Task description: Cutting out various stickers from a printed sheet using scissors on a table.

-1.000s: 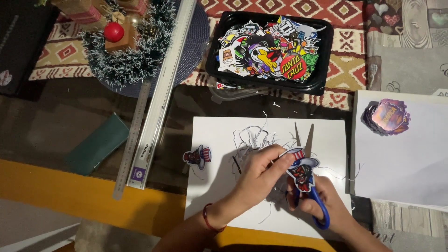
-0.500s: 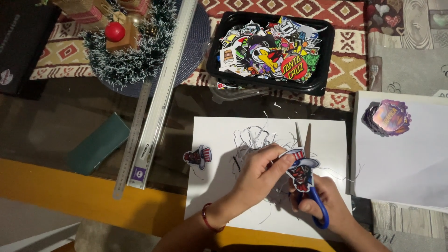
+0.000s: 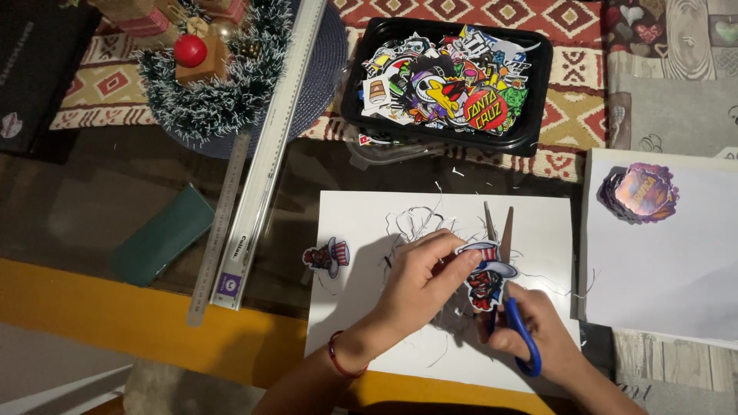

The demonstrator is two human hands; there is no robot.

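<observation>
Cutting step, mid-trim: left hand (image 3: 419, 284) pinches the sticker (image 3: 483, 275) over the white sheet (image 3: 361, 223). Right hand (image 3: 538, 338), grip closed around the blue scissors (image 3: 503, 284), blades spread. Next probably needs turning the sticker into the blades.

One head-worn camera looks steeply down, from close above, onto the table (image 3: 92, 223) before the person.

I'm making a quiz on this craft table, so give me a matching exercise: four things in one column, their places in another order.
1. scissors
2. finished cutout
3. black tray
4. green case

a. left of the rulers
b. in the right hand
c. on the patterned mat, full of stickers
d. at the white sheet's left edge

Pairs: 1-b, 2-d, 3-c, 4-a
</observation>
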